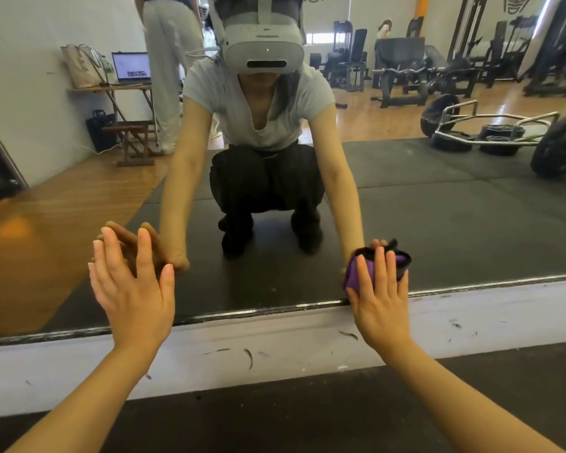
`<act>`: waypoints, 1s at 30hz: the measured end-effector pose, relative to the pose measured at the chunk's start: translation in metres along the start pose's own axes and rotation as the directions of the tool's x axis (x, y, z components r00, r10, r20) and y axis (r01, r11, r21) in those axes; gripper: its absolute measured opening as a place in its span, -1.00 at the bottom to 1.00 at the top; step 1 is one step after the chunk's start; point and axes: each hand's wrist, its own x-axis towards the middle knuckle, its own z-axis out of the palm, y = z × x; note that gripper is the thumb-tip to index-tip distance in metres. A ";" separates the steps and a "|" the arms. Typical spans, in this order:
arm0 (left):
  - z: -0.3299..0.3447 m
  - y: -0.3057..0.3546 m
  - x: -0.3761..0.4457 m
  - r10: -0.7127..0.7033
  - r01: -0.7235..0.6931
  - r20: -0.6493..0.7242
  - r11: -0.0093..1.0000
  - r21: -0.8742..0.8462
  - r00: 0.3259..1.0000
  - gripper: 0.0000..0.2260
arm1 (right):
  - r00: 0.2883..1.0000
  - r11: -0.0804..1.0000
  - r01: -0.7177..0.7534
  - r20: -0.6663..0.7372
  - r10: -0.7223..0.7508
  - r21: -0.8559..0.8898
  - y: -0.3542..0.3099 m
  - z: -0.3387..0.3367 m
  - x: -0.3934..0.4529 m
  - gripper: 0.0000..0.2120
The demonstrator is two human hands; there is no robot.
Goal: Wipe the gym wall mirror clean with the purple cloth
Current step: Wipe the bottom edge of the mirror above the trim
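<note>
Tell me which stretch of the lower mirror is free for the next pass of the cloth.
Free: the glass between the left hand and the right hand, above the mirror's bottom edge. Also free: the glass right of the purple cloth. Crowded: the spots under both hands.

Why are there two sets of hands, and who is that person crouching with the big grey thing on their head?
It is one picture, taken by a camera worn on a person's head. That person faces a wall mirror, so you see real hands near the bottom and their reflection above. The grey thing is the headset holding the camera. The left hand rests flat on the glass with straight fingers. The right hand presses a purple cloth against the mirror's lower edge. The gym machines and the barbell are reflections too.
</note>
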 end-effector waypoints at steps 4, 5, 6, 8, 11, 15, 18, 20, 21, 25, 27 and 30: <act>-0.002 0.000 0.000 -0.001 0.001 0.023 1.000 -0.002 1.000 -0.40 | 0.998 0.999 0.050 -0.043 -0.051 -0.018 0.005 -0.014 0.018 -0.47; -0.002 0.001 -0.001 -0.005 0.006 0.027 1.000 -0.005 1.000 -0.40 | 0.995 0.999 0.043 -0.085 -0.045 -0.021 0.007 -0.022 0.032 -0.47; -0.003 0.002 -0.001 -0.015 0.015 0.031 1.000 -0.008 0.999 -0.40 | 0.990 1.000 0.021 -0.136 -0.023 -0.013 0.009 -0.030 0.049 -0.46; -0.003 0.004 -0.001 -0.043 0.044 0.040 0.999 -0.010 0.998 -0.40 | 0.972 1.000 -0.013 -0.234 0.018 0.024 0.009 -0.048 0.086 -0.44; -0.005 0.006 -0.002 -0.066 0.067 0.055 0.998 -0.014 0.996 -0.40 | 0.956 0.997 -0.018 -0.291 0.037 0.070 0.012 -0.064 0.117 -0.44; -0.009 0.014 -0.002 -0.080 0.082 0.054 0.995 -0.053 0.995 -0.38 | 0.966 0.990 -0.088 -0.232 0.111 0.107 0.011 -0.049 0.096 -0.41; -0.013 0.022 -0.007 -0.022 0.025 0.050 0.997 -0.067 0.999 -0.43 | 0.988 0.995 -0.084 -0.123 0.091 0.060 0.016 -0.030 0.050 -0.40; -0.013 0.033 -0.014 0.223 -0.219 0.069 0.974 -0.052 0.972 -0.47 | 0.997 0.998 -0.055 -0.050 0.055 0.015 0.023 -0.019 0.018 -0.43; -0.011 0.042 -0.017 0.376 -0.374 0.097 0.926 -0.042 0.921 -0.49 | 0.999 0.999 -0.035 -0.027 0.035 -0.009 0.028 -0.016 0.007 -0.45; 0.004 0.082 -0.009 0.765 -0.787 0.237 0.617 -0.005 0.598 -0.50 | 0.993 0.991 0.112 -0.024 -0.114 -0.079 0.049 -0.019 0.007 -0.41; 0.014 0.101 0.003 0.841 -0.876 0.277 0.482 0.004 0.464 -0.46 | 0.982 0.979 0.176 -0.054 -0.182 -0.101 0.063 -0.032 0.028 -0.38; 0.021 0.134 0.034 0.896 -0.929 0.261 0.369 0.012 0.359 -0.46 | 0.966 0.984 0.167 -0.192 -0.175 -0.059 0.081 -0.064 0.080 -0.44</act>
